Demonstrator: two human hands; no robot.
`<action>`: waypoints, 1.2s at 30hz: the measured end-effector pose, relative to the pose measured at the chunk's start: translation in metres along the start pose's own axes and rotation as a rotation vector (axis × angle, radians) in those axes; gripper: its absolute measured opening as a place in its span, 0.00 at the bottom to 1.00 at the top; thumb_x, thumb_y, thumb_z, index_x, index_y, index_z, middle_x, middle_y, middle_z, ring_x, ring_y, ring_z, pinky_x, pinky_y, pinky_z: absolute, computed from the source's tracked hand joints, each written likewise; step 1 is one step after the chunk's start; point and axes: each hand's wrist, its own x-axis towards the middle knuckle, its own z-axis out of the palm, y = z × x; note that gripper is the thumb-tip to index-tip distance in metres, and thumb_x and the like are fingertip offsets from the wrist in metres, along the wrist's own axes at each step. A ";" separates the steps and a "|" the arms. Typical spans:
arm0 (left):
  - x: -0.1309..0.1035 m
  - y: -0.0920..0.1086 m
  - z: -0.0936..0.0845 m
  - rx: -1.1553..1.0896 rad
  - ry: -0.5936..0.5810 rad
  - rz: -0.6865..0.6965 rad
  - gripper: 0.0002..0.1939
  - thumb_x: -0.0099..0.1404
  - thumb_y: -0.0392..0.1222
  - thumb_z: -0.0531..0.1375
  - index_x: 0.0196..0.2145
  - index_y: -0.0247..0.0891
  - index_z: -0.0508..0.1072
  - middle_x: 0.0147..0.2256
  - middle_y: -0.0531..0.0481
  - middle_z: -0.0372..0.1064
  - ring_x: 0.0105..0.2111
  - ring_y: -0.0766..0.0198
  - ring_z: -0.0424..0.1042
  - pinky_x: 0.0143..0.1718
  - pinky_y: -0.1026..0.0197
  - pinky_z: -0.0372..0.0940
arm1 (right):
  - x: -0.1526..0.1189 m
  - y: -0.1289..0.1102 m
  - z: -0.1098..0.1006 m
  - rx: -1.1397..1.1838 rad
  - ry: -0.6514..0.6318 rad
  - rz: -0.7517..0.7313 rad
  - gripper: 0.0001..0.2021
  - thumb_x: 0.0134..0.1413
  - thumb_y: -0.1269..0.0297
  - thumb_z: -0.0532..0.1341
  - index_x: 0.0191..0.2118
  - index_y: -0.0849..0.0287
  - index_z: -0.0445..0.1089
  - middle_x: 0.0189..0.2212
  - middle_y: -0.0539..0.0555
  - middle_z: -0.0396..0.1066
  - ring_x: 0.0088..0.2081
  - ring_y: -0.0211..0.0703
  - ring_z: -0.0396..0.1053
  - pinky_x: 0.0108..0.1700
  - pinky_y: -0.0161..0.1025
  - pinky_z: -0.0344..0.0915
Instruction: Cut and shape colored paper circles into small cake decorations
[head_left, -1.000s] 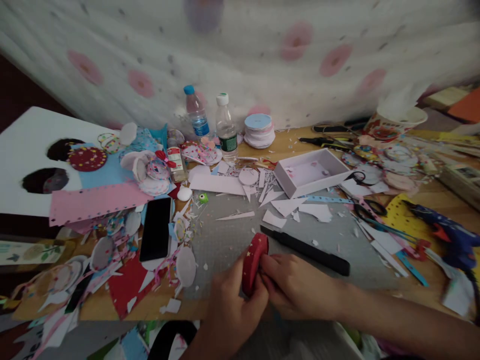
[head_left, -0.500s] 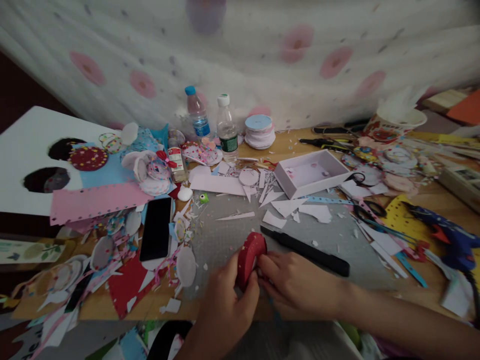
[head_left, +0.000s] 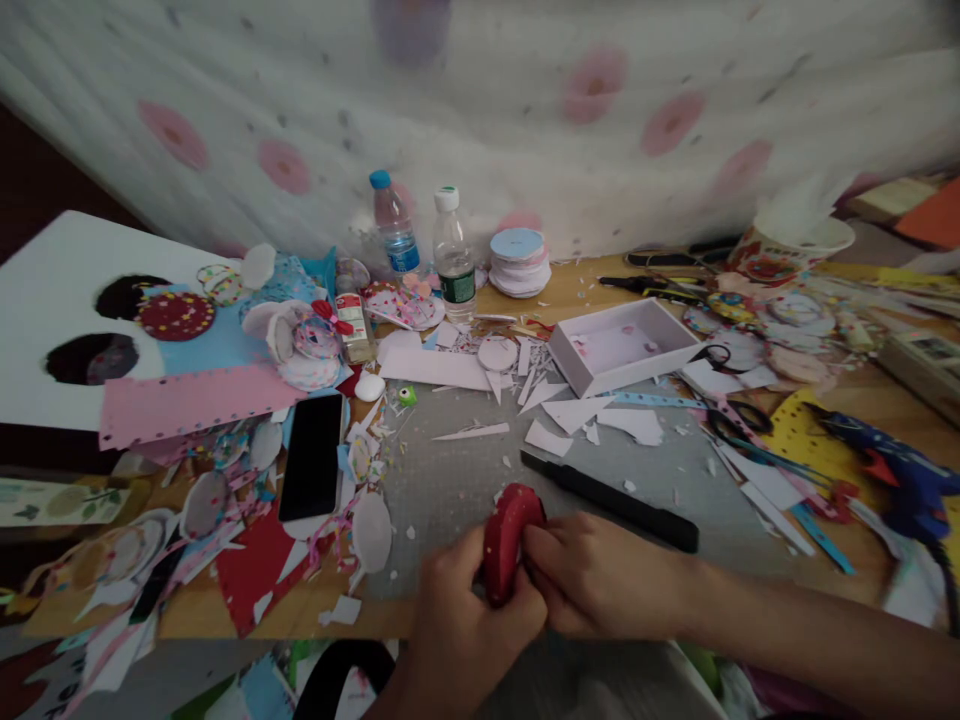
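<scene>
A puffy red fabric-covered disc with small light dots [head_left: 504,545] is held up on edge at the front of the table. My left hand [head_left: 472,620] grips it, thumb on the near side and fingers behind. Pressed against its right side are the bent, closed fingers of my right hand [head_left: 592,570]; whether they pinch the red cloth's edge or a small part is hidden. Beneath both hands lies a grey cutting mat [head_left: 450,480]. A black utility knife [head_left: 622,505] rests on it, just beyond my right hand.
White paper scraps [head_left: 577,410] litter the mat. Behind stand a shallow white box [head_left: 626,345], two plastic bottles [head_left: 456,260] and stacked discs [head_left: 519,265]. A phone [head_left: 311,460] lies left among fabric scraps; scissors [head_left: 739,420] and a blue glue gun [head_left: 892,460] lie right.
The red disc has moved slightly toward me and to the right, turning a little. Both hands keep their hold, the right one closer against its side. The table things have stayed put.
</scene>
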 end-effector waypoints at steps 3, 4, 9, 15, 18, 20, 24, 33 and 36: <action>-0.004 0.002 -0.005 0.005 -0.059 0.026 0.02 0.49 0.33 0.57 0.21 0.37 0.67 0.18 0.58 0.59 0.19 0.71 0.58 0.22 0.70 0.57 | -0.005 -0.001 0.002 0.083 0.008 -0.020 0.04 0.56 0.71 0.52 0.32 0.58 0.62 0.24 0.52 0.69 0.21 0.38 0.63 0.24 0.37 0.53; -0.004 0.002 -0.008 0.008 -0.090 0.035 0.02 0.48 0.33 0.57 0.21 0.37 0.66 0.18 0.58 0.59 0.19 0.72 0.58 0.22 0.70 0.57 | -0.007 -0.002 0.001 0.120 -0.006 -0.018 0.03 0.55 0.72 0.53 0.32 0.58 0.61 0.23 0.52 0.69 0.21 0.38 0.63 0.24 0.37 0.53; 0.001 0.008 -0.022 0.022 -0.268 -0.028 0.04 0.51 0.36 0.59 0.28 0.38 0.72 0.20 0.58 0.61 0.21 0.70 0.59 0.20 0.70 0.55 | -0.009 -0.010 -0.020 0.422 -0.100 0.085 0.05 0.57 0.72 0.51 0.33 0.58 0.61 0.22 0.49 0.66 0.20 0.34 0.59 0.24 0.34 0.53; 0.011 0.014 -0.033 0.121 -0.329 -0.046 0.08 0.55 0.44 0.64 0.34 0.41 0.73 0.24 0.56 0.67 0.25 0.65 0.63 0.24 0.67 0.56 | 0.000 -0.014 -0.047 0.635 -0.075 0.131 0.11 0.61 0.70 0.46 0.27 0.57 0.57 0.19 0.44 0.54 0.20 0.32 0.50 0.22 0.31 0.51; 0.009 0.016 -0.034 0.226 -0.324 -0.051 0.11 0.58 0.46 0.62 0.39 0.44 0.74 0.28 0.53 0.71 0.28 0.61 0.67 0.28 0.63 0.58 | 0.001 -0.016 -0.047 0.570 -0.078 0.149 0.09 0.56 0.72 0.51 0.25 0.57 0.58 0.19 0.44 0.55 0.19 0.31 0.49 0.21 0.32 0.48; 0.008 0.017 -0.036 0.232 -0.355 -0.023 0.12 0.59 0.45 0.61 0.42 0.46 0.74 0.31 0.52 0.74 0.31 0.60 0.70 0.30 0.63 0.59 | -0.002 -0.018 -0.045 0.504 -0.079 0.150 0.07 0.51 0.73 0.53 0.25 0.57 0.59 0.18 0.45 0.58 0.18 0.31 0.49 0.20 0.33 0.46; 0.012 0.011 -0.053 0.198 -0.337 0.001 0.08 0.62 0.43 0.58 0.36 0.41 0.75 0.29 0.51 0.75 0.29 0.61 0.72 0.29 0.63 0.61 | -0.015 -0.018 -0.053 0.323 -0.043 0.086 0.07 0.48 0.75 0.53 0.28 0.55 0.60 0.18 0.47 0.62 0.17 0.35 0.52 0.20 0.36 0.47; 0.029 -0.016 -0.065 -0.018 -0.039 0.034 0.24 0.62 0.45 0.59 0.56 0.44 0.65 0.57 0.46 0.66 0.54 0.56 0.68 0.55 0.55 0.62 | -0.023 0.001 -0.068 -0.119 0.201 0.066 0.10 0.62 0.74 0.47 0.32 0.57 0.61 0.24 0.51 0.66 0.23 0.38 0.61 0.25 0.36 0.56; 0.033 -0.008 -0.056 -0.003 -0.079 0.105 0.09 0.62 0.39 0.56 0.37 0.42 0.75 0.42 0.49 0.75 0.45 0.58 0.72 0.49 0.57 0.64 | -0.013 0.006 -0.058 -0.296 0.274 -0.023 0.12 0.65 0.73 0.47 0.32 0.59 0.63 0.26 0.52 0.67 0.27 0.40 0.62 0.28 0.37 0.57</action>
